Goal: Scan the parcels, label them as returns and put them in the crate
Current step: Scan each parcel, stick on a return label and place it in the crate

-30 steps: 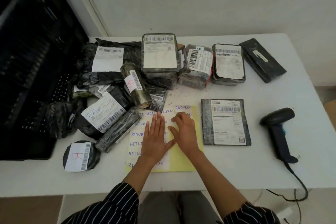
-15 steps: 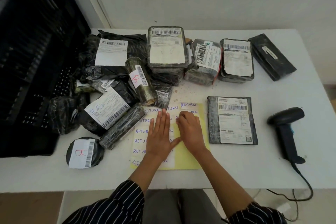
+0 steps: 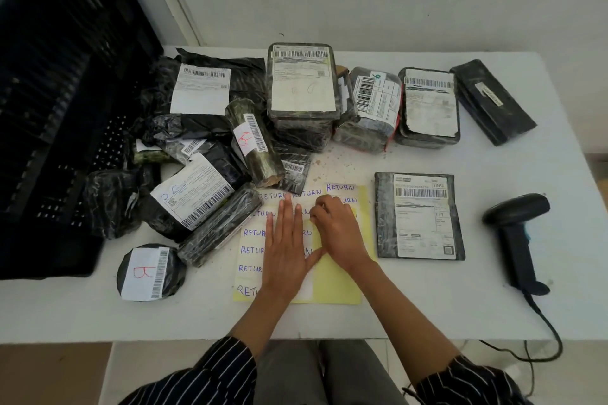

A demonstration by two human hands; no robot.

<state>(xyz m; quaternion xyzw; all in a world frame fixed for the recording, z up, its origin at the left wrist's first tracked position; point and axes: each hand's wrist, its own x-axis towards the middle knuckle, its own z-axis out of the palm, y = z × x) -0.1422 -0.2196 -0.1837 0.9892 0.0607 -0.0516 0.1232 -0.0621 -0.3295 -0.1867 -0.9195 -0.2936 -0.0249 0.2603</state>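
A yellow sheet of RETURN stickers [image 3: 332,283] lies at the table's front middle. My left hand [image 3: 284,250] presses flat on it with straight fingers. Beside it my right hand [image 3: 339,230] has its fingers curled and picks at a sticker on the sheet. A flat black parcel with a white barcode label [image 3: 419,215] lies just right of the sheet. The black barcode scanner [image 3: 516,237] rests on the table at the right. The black crate [image 3: 49,128] stands at the left.
Several black-wrapped parcels are heaped from the crate's edge to the table's back, among them a round one marked B [image 3: 149,271] and a tube [image 3: 255,145]. A long black box [image 3: 493,102] lies far right. The scanner cable [image 3: 546,329] hangs over the table's front edge.
Both hands stay on the sticker sheet; the right fingers have curled further onto a sticker. The camera has shifted, so the table sits slightly differently in view.
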